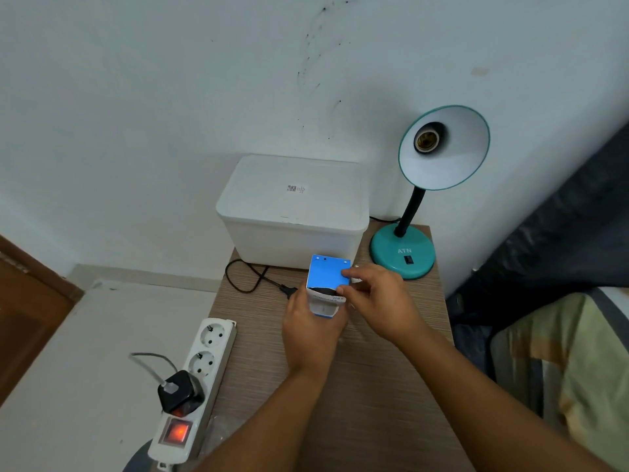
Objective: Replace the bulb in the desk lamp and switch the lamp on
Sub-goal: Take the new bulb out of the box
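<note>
A teal desk lamp (403,253) stands at the back right of the wooden table (374,386). Its shade (452,161) faces me and the socket (425,141) inside holds no bulb. A small blue and white bulb box (325,272) is held above the table's middle. My left hand (311,330) grips the box from below. My right hand (377,301) pinches the raised blue flap at the box's top. The box's contents are hidden. The lamp's black plug (287,290) lies loose on the table, left of the box.
A white lidded plastic container (292,212) sits at the table's back, beside the lamp. A white power strip (200,379) with a lit red switch and a black adapter lies along the table's left edge. A bed is at the right.
</note>
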### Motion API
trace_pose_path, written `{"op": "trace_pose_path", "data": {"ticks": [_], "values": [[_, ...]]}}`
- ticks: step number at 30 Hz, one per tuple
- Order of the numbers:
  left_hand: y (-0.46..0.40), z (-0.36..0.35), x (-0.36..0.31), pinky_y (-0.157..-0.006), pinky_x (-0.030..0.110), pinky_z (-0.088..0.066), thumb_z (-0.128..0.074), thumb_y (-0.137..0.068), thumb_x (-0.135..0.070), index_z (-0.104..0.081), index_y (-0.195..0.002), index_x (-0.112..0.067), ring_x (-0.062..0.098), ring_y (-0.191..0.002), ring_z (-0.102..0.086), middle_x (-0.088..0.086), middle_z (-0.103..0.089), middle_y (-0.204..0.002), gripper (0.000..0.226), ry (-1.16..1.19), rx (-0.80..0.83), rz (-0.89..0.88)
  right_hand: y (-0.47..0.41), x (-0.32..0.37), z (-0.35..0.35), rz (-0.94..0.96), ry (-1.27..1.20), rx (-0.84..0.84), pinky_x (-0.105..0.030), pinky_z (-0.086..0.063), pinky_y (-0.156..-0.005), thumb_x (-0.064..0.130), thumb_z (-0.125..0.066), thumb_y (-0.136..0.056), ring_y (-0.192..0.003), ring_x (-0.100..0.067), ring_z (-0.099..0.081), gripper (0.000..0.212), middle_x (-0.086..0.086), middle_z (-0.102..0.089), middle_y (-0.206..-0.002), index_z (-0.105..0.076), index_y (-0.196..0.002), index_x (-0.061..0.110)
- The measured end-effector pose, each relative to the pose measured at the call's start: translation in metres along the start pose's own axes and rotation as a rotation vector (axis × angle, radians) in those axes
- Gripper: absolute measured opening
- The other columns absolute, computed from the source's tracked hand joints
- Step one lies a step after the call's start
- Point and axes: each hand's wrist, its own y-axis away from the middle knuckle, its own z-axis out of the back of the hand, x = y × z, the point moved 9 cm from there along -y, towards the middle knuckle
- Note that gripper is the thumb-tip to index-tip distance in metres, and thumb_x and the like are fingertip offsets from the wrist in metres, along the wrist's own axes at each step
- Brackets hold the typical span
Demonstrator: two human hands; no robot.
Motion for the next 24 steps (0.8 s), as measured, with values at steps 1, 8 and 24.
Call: {"op": "trace_pose_path", "data": {"ticks": [1,8,24], "values": [[0.0,0.0,-0.001,-0.073,0.036,-0.058,-0.082,-0.066,-0.048,-0.061,-0.113,-0.026,0.005,-0.089,-0.061,-0.01,-0.063,-0.1,0.056,-0.002,-0.001,-0.001,0.0,0.003,0.002,0.028,0.009,-0.02,-0.032,-0.054,-0.086,0.032,-0.068,-0.086,-0.091,-0.009,-0.063,0.033,0.001,-0.067,-0.107,-0.068,-0.116,0.018],[0.002,0.001,0.003,-0.073,0.029,-0.058,-0.084,-0.065,-0.046,-0.06,-0.111,-0.027,0.004,-0.091,-0.06,-0.012,-0.061,-0.101,0.056,0.004,0.02,0.008,-0.008,0.017,0.023,0.036,0.004,-0.178,-0.025,-0.052,-0.073,0.037,-0.06,-0.091,-0.08,-0.002,-0.061,0.024,0.008,-0.07,-0.092,-0.069,-0.105,0.02],[-0.004,0.0,-0.002,-0.07,0.015,-0.051,-0.083,-0.072,-0.038,-0.06,-0.109,-0.032,-0.001,-0.09,-0.061,-0.018,-0.059,-0.098,0.044,0.075,0.095,-0.022,-0.022,0.016,0.023,0.072,-0.032,-0.254,-0.034,-0.053,-0.083,0.017,-0.061,-0.09,-0.094,-0.012,-0.063,0.026,0.002,-0.068,-0.11,-0.069,-0.114,0.015]]}}
